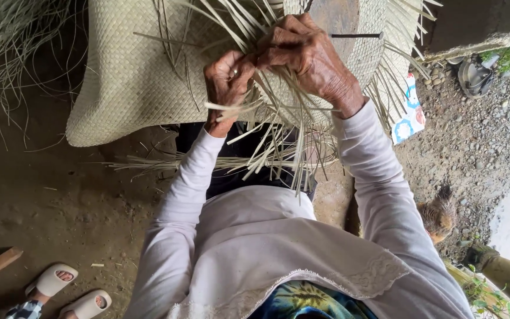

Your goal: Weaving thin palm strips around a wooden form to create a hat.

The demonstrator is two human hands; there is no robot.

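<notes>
Over the pale-sleeved lap, the left hand [226, 80] and right hand [305, 56] pinch loose straw strips [278, 127] together, fingers clamped, keeping the woven mat [131, 77] edge taut.

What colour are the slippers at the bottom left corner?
The slippers are white or pale cream, seen in the head view.

matt woven straw mat [131, 71]
</notes>
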